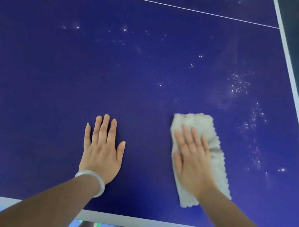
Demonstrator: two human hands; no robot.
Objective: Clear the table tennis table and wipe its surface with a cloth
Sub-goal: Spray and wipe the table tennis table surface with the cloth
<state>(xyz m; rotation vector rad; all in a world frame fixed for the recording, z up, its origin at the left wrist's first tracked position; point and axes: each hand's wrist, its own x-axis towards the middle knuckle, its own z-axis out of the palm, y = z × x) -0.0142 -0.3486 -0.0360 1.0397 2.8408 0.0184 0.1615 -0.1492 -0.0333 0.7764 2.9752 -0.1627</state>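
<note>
Head view: right hand (192, 161) lies flat with straight fingers, pressing the cloth (217, 165) onto the bench (93, 63). Left hand (102, 149) lies flat left of the cloth, holding nothing. Best move: press evenly and sweep right of the cloth, through the specks (239, 85). The cloth's long axis runs away from the person, far end leaning left.
</note>
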